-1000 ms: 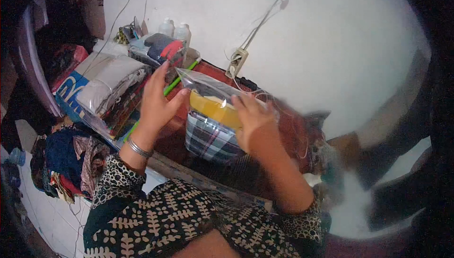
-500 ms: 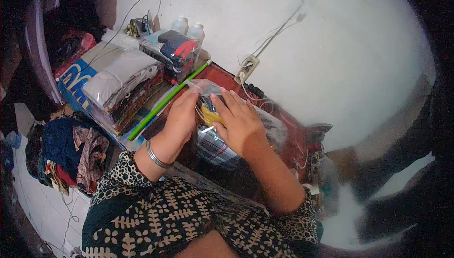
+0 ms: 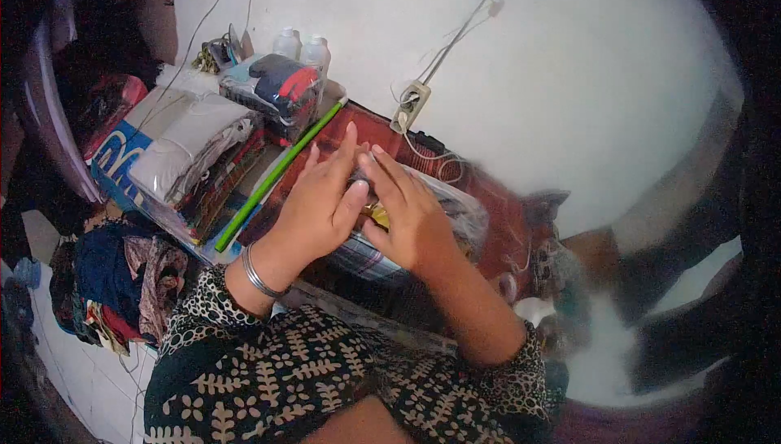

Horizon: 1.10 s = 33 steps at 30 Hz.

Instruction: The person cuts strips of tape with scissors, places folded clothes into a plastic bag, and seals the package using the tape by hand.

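Observation:
A clear plastic package (image 3: 371,258) with plaid cloth and something yellow inside lies on the dark red surface. Over its left end, my left hand (image 3: 321,200) has its fingers stretched out and apart. My right hand (image 3: 407,212) is above the package, close beside the left one, with its fingers spread. Both hands hide much of the package, including its left end. Whether the fingertips touch the plastic cannot be made out.
A green stick (image 3: 277,179) lies left of my hands. Beyond it are stacked packaged garments (image 3: 183,155) and another wrapped bundle (image 3: 277,90). Two bottles (image 3: 314,52) stand by the wall. A power socket (image 3: 410,106) with cables is behind. Clothes (image 3: 114,273) are piled at lower left.
My left hand has moved right and opened out over the package's left end. My right hand has shifted left across the package since a second ago, covering more of it. The view has also shifted slightly.

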Tool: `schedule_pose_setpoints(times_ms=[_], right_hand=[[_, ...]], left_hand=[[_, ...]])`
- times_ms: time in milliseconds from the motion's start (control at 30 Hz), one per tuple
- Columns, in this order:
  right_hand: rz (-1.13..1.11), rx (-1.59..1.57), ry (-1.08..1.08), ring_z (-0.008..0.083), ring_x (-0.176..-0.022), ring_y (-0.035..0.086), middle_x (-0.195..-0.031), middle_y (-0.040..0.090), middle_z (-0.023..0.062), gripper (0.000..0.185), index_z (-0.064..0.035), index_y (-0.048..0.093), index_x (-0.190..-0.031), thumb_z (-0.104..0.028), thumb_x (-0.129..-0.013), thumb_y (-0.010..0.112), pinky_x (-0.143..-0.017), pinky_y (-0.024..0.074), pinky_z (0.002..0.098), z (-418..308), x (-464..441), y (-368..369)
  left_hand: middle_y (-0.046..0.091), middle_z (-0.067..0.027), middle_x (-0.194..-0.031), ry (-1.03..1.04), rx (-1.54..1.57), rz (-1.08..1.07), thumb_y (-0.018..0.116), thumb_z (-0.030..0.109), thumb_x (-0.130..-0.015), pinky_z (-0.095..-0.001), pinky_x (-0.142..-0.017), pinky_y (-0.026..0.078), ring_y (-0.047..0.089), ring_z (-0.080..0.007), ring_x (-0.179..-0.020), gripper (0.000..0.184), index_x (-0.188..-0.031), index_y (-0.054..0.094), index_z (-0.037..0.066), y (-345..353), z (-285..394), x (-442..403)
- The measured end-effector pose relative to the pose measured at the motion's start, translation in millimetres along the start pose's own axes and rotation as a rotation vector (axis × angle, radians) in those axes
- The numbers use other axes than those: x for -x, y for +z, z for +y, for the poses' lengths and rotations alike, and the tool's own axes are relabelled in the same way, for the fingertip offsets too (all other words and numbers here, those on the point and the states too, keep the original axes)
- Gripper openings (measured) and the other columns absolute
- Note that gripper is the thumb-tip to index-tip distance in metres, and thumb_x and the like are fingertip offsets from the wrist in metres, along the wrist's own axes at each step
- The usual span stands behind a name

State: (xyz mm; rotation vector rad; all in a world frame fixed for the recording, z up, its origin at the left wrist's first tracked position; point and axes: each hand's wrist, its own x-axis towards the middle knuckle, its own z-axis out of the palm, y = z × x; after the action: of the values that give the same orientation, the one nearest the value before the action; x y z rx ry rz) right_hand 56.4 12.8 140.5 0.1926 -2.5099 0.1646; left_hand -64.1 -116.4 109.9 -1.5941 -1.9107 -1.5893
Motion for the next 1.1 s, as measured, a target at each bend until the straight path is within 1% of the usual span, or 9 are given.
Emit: schedule_pose_setpoints(times_ms=[67, 300, 400, 467, 733, 800, 867, 1033, 1100], right_hand=[[-0.058, 0.04, 0.018, 0.0396, -0.122, 0.047, -0.141, 0.038, 0.0215, 0.066, -0.0047, 0.045, -0.133, -0.022, -0.074, 0.068, -0.101, 0.0386, 0.0522, -1.6, 1.0, -1.5], [-0.029, 0.012, -0.011, 0.0384, -0.123, 0.047, -0.137, 0.044, 0.0228, 0.051, -0.0001, 0.056, -0.12, -0.019, -0.075, 0.068, -0.101, 0.0388, 0.0502, 2.6, 5.4, -2.2], [-0.036, 0.019, -0.016, 0.0374, -0.125, 0.045, -0.137, 0.044, 0.0217, 0.048, -0.0001, 0.057, -0.119, -0.023, -0.078, 0.066, -0.102, 0.037, 0.0537, 3.9, 5.6, -1.2], [-0.023, 0.021, -0.008, 0.0374, -0.126, 0.045, -0.136, 0.046, 0.0218, 0.047, 0.0005, 0.058, -0.118, -0.024, -0.078, 0.066, -0.102, 0.0367, 0.0539, 5.0, 7.2, -0.2], [0.019, 0.164, -0.105, 0.0341, -0.12, 0.051, -0.13, 0.051, 0.0191, 0.041, -0.0052, 0.061, -0.113, -0.029, -0.08, 0.066, -0.098, 0.0395, 0.0522, -17.6, 65.4, -68.8], [0.131, 0.188, 0.029, 0.0335, -0.11, 0.057, -0.12, 0.058, 0.018, 0.036, -0.0054, 0.065, -0.106, -0.032, -0.082, 0.066, -0.094, 0.0431, 0.0484, -18.1, 118.6, -109.3], [0.443, 0.278, 0.415, 0.033, -0.102, 0.061, -0.108, 0.064, 0.0168, 0.035, -0.0047, 0.067, -0.103, -0.033, -0.083, 0.065, -0.089, 0.0468, 0.044, -6.5, 195.8, -128.2], [1.457, -0.054, 1.35, 0.0182, -0.081, 0.06, -0.092, 0.065, 0.0045, 0.04, -0.0028, 0.064, -0.094, -0.043, -0.09, 0.06, -0.068, 0.0462, 0.0331, 35.9, 446.2, -129.3], [1.299, 0.091, 1.601, 0.0188, -0.076, 0.057, -0.084, 0.062, 0.0037, 0.04, -0.0048, 0.062, -0.096, -0.044, -0.088, 0.062, -0.063, 0.0425, 0.0352, 44.1, 568.6, -82.5]], left_hand=[[0.047, -0.0248, -0.136, 0.074, -0.199, -0.065, 0.04, 0.04, -0.096, -0.0588, -0.11, 0.016, 0.043, -0.0381, -0.128, 0.074, -0.148, 0.008, -0.001, -1.5, -1.8, 0.9], [0.044, -0.0241, -0.139, 0.138, -0.063, -0.031, 0.042, 0.047, -0.094, -0.0589, -0.11, 0.015, 0.045, -0.0374, -0.127, 0.079, -0.148, 0.009, -0.001, -13.2, 2.3, -4.4], [0.048, -0.0185, -0.137, 0.092, -0.02, -0.051, 0.049, 0.048, -0.091, -0.0578, -0.11, 0.02, 0.048, -0.0329, -0.125, 0.075, -0.146, 0.027, 0.003, -22.4, -6.5, -2.8], [0.055, -0.0105, -0.131, 0.376, -0.464, -0.171, 0.062, 0.046, -0.083, -0.0554, -0.109, 0.025, 0.052, -0.0281, -0.122, 0.064, -0.132, 0.049, 0.007, -26.1, -16.0, 1.3], [0.063, -0.0046, -0.119, 0.481, -0.424, -0.136, 0.077, 0.047, -0.064, -0.0527, -0.108, 0.029, 0.057, -0.0246, -0.115, 0.065, -0.115, 0.061, 0.011, -8.7, -21.1, 6.9], [0.063, -0.0055, -0.118, 0.475, -0.464, -0.149, 0.077, 0.047, -0.065, -0.0529, -0.108, 0.029, 0.057, -0.0254, -0.115, 0.064, -0.115, 0.061, 0.01, -8.7, -19.7, 8.7], [0.063, -0.0078, -0.118, 0.526, -0.511, -0.138, 0.076, 0.048, -0.065, -0.054, -0.108, 0.028, 0.057, -0.0275, -0.114, 0.066, -0.115, 0.059, 0.009, -2.6, -24.4, 16.2], [0.06, -0.0119, -0.123, 0.587, -0.615, -0.145, 0.075, 0.049, -0.068, -0.0545, -0.107, 0.029, 0.053, -0.0325, -0.119, 0.07, -0.12, 0.058, 0.005, -3.5, -39.0, 25.7], [0.06, -0.0127, -0.123, 0.582, -0.646, -0.117, 0.076, 0.046, -0.07, -0.0541, -0.107, 0.029, 0.052, -0.0348, -0.12, 0.068, -0.12, 0.058, 0.004, -10.2, -52.8, 28.0]])
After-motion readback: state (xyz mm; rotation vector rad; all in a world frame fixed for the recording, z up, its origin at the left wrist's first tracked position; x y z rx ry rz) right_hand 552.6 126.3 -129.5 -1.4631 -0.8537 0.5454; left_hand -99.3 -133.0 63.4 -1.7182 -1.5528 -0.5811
